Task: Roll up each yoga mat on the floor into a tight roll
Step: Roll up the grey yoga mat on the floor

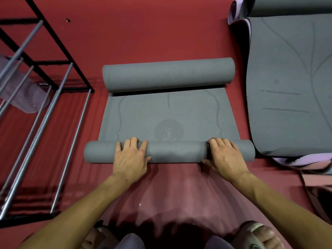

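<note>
A grey yoga mat (140, 117) lies on the red floor in front of me, with a short flat stretch between two rolls. Its near end forms a thin roll (176, 152). Its far end is a thicker roll (168, 75). My left hand (130, 159) rests on the left part of the near roll, fingers curved over its top and thumb at its near side. My right hand (225, 156) lies the same way on the right part. A second grey mat (287, 87) with a lilac underside lies mostly flat to the right.
A black metal rack (45, 72) with silver bars stands at the left, a lilac rolled mat (23, 92) on it. Another grey roll (291, 5) lies at the top right. Pinkish mat edges (316, 178) sit at the right. My knees are at the bottom edge.
</note>
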